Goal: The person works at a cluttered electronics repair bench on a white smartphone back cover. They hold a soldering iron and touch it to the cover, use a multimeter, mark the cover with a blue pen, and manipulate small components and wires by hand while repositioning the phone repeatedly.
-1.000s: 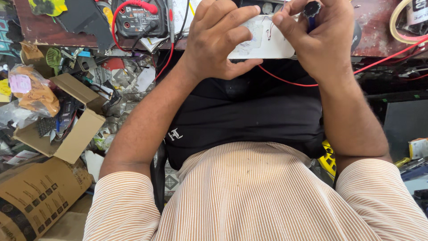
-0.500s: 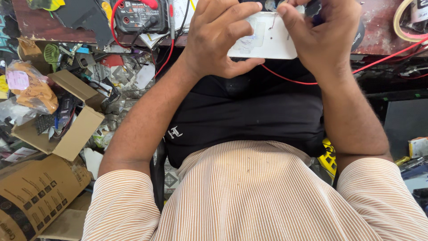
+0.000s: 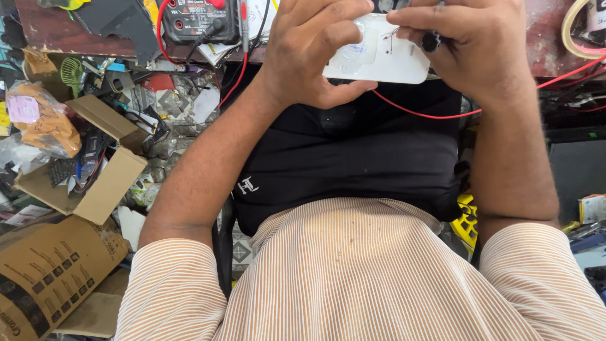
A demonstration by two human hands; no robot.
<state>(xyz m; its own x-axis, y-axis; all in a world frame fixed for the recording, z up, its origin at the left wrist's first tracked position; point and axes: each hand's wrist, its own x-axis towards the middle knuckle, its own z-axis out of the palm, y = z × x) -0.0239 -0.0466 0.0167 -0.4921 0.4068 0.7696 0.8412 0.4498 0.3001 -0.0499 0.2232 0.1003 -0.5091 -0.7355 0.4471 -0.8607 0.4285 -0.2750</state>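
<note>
My left hand point(image 3: 312, 53) grips a white rectangular plastic case point(image 3: 379, 53) by its left end, thumb under it, over my lap at the top middle of the view. My right hand point(image 3: 473, 47) rests on the case's right end and holds a small dark tool point(image 3: 434, 41) whose tip meets thin wires on the case. A red wire point(image 3: 429, 113) runs from under the case to the right.
A multimeter with red and black leads point(image 3: 196, 16) lies on the bench edge at top left. An open cardboard box point(image 3: 104, 170), a brown carton point(image 3: 44, 278) and mixed clutter fill the floor at left. Yellow and boxed items sit at right.
The case and both hands have shifted slightly lower in view and the right hand now lies further over the case's right end.
</note>
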